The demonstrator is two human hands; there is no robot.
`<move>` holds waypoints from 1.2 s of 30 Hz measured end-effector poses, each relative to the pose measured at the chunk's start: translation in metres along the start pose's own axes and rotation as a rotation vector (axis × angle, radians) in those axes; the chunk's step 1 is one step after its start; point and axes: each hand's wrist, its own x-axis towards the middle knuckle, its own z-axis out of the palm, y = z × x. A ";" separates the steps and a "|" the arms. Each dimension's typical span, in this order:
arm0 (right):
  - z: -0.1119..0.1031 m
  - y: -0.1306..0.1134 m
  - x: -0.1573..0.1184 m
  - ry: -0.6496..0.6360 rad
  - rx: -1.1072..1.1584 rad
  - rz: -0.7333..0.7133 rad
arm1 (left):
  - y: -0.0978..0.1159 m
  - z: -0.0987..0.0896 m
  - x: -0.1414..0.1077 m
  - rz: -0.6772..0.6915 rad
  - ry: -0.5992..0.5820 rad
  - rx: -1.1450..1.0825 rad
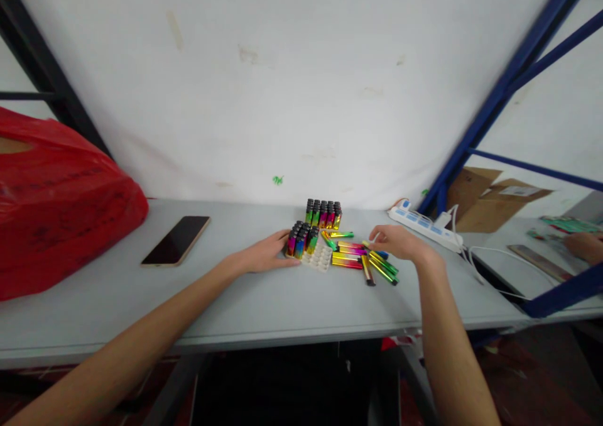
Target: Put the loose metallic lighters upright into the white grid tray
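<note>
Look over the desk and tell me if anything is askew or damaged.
The loose lighters lie askew at mixed angles beside the tray, unlike the upright ones in it. Brownish marks stain the wall. I see no damage.

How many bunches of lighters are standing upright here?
2: the rear bunch, near the wall; the front bunch, in the white tray beside the left hand. No other bunch shows.

Two bare forearms reaching in from below

The left hand (pixel 269 252) is resting low, its thumb and fingers spreading apart, the forearm slanting up from the lower left. The right hand (pixel 393 242) is arching, fingers curling inward and down, the wrist bending above a steep forearm.
</note>
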 end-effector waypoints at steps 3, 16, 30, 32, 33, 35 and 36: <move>-0.010 0.023 -0.009 -0.093 -0.035 0.111 | 0.000 -0.001 0.000 -0.015 -0.027 0.001; 0.003 0.034 -0.001 -0.353 -0.013 0.184 | -0.002 -0.001 -0.002 -0.034 -0.023 0.013; 0.006 0.005 0.010 0.297 0.612 -0.331 | -0.005 0.000 -0.001 -0.024 -0.010 0.018; 0.013 -0.007 0.016 0.358 0.697 -0.338 | -0.004 0.000 -0.001 -0.018 -0.010 0.021; 0.017 -0.014 0.018 0.369 0.758 -0.337 | -0.004 0.000 -0.001 -0.014 -0.006 0.021; 0.026 -0.027 0.021 0.346 0.922 -0.328 | -0.003 -0.001 -0.001 -0.011 -0.003 0.018; 0.031 -0.035 0.021 0.312 1.021 -0.325 | -0.002 -0.001 -0.001 -0.011 -0.005 0.016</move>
